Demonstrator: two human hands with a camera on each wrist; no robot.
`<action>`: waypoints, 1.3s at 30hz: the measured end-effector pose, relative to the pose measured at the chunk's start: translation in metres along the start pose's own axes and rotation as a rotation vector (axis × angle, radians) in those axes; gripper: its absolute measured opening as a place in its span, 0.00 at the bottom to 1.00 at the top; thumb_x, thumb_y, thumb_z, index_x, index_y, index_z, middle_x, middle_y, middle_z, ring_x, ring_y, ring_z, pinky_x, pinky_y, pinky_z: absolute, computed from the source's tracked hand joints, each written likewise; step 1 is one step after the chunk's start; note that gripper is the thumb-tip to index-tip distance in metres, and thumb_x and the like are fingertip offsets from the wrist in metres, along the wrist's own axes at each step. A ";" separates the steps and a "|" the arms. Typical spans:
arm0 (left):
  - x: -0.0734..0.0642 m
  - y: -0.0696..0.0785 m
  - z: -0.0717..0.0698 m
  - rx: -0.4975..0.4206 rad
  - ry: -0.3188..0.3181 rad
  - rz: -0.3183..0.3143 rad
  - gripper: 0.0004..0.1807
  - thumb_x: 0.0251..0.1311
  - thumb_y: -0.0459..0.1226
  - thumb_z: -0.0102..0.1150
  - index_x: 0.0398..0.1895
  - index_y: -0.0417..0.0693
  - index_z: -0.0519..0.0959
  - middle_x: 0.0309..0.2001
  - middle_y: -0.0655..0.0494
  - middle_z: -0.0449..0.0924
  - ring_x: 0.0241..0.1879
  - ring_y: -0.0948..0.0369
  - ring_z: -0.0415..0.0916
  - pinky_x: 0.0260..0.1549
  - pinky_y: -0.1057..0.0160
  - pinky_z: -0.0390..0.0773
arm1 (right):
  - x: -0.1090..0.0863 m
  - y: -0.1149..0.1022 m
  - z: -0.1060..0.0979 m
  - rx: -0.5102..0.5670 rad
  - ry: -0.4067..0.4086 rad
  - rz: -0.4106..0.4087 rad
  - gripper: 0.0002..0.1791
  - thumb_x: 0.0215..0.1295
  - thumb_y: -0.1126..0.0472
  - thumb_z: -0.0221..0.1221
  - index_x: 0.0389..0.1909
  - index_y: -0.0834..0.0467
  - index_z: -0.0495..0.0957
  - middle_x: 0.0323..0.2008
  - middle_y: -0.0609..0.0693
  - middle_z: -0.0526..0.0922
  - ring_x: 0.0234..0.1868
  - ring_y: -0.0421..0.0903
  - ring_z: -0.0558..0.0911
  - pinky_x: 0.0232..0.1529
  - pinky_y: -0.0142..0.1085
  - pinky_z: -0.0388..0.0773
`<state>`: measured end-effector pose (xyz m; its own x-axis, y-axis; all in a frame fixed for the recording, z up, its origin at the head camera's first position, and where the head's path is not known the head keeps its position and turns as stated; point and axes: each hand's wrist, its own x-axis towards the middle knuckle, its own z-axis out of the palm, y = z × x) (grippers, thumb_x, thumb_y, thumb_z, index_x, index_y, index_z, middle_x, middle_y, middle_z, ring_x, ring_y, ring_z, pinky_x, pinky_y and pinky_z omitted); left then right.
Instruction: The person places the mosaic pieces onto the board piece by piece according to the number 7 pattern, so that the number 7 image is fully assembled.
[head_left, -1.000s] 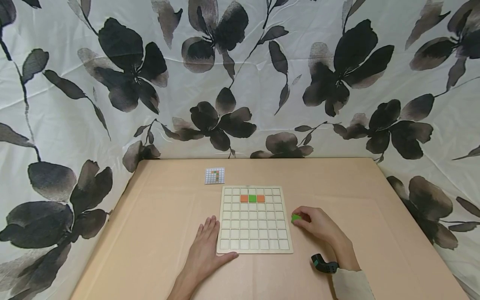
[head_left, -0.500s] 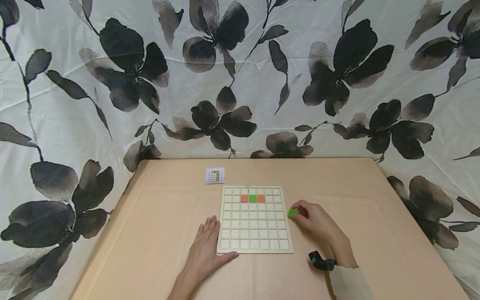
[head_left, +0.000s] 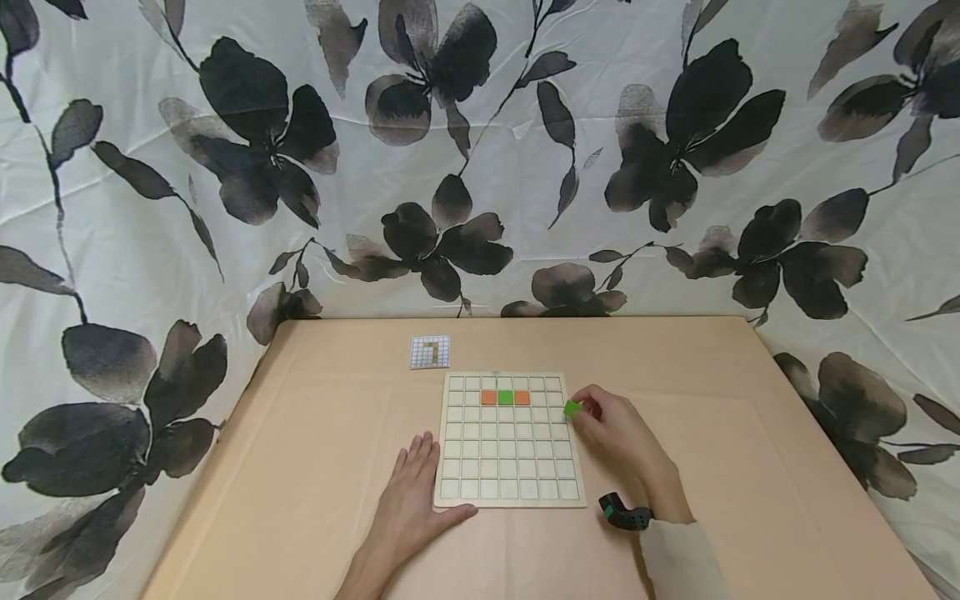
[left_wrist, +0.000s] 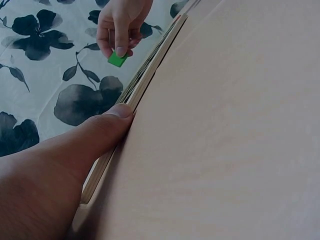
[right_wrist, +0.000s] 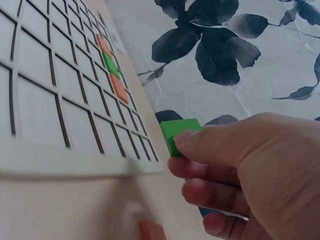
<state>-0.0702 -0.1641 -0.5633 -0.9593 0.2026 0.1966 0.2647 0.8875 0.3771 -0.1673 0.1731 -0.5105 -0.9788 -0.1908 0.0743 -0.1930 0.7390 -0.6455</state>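
Note:
My right hand (head_left: 618, 425) pinches a green square tile (head_left: 573, 408) between thumb and fingers, at the right edge of a pale grid board (head_left: 510, 502). In the right wrist view the same green tile (right_wrist: 180, 132) is held up, tilted, with the thumb across its face. In the board's second row from the far side sit an orange tile (head_left: 488, 397), a green tile (head_left: 505, 397) and another orange tile (head_left: 521, 397), side by side. With straight fingers my left hand (head_left: 408, 500) lies along the board's left side. Its thumb (left_wrist: 117, 112) touches the board's near edge.
A small card (head_left: 430, 352) printted with a coloured grid pattern lies beyond the board on the light wooden table (head_left: 300, 433). In the right wrist view an orange piece (right_wrist: 151, 230) lies below the right hand. A floral cloth (head_left: 525, 167) hangs behind the table.
My right hand has moved away from me and left with the green tile, from beside the board to its right edge. The left hand and the board have stayed put.

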 end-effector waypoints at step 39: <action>0.009 0.005 0.003 0.008 0.008 -0.019 0.64 0.44 0.74 0.62 0.71 0.33 0.65 0.75 0.38 0.60 0.77 0.45 0.55 0.79 0.48 0.54 | 0.035 -0.014 0.031 0.073 0.000 -0.010 0.09 0.67 0.60 0.64 0.46 0.53 0.80 0.33 0.44 0.82 0.34 0.42 0.75 0.31 0.27 0.74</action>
<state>-0.0781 -0.1563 -0.5623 -0.9634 0.1824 0.1963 0.2455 0.8943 0.3740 -0.1965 0.1360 -0.5230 -0.9769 -0.1982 0.0806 -0.1972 0.6876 -0.6988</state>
